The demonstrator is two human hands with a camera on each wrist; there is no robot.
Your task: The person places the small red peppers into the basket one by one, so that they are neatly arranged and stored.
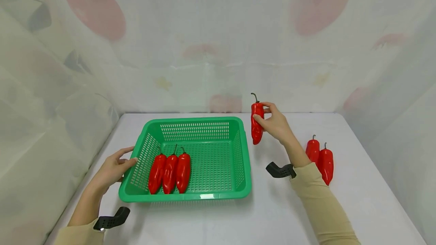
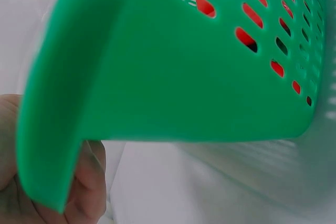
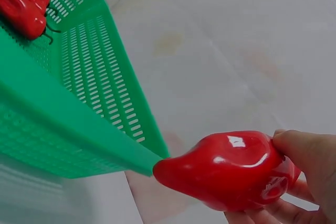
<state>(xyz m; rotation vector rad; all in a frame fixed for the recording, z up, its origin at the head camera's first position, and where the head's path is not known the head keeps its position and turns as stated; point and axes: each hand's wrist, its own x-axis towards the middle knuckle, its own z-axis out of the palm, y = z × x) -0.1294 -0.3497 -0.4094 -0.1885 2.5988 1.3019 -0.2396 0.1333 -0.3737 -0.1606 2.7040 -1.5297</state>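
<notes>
My right hand [image 1: 275,123] pinches a glossy red pepper [image 1: 257,124] between thumb and fingers, just right of the green basket [image 1: 201,197]. The pepper stands nearly upright with its dark stem on top. In the right wrist view the pepper [image 3: 226,169] points its tip at the basket rim [image 3: 131,156]. At the other end, my left hand [image 1: 112,167] grips the basket's left rim, thumb over the edge. Inside the basket, three red peppers [image 1: 169,171] lie side by side on the left, stems away from me. Part of the left hand [image 2: 86,182] shows behind the rim.
Two more red peppers [image 1: 326,165] lie on the white table [image 1: 361,192] at the right, one partly behind the right forearm. A pale patterned curtain [image 1: 204,78] hangs behind the table's back edge and along both sides. Each wrist wears a black camera mount [image 1: 281,170].
</notes>
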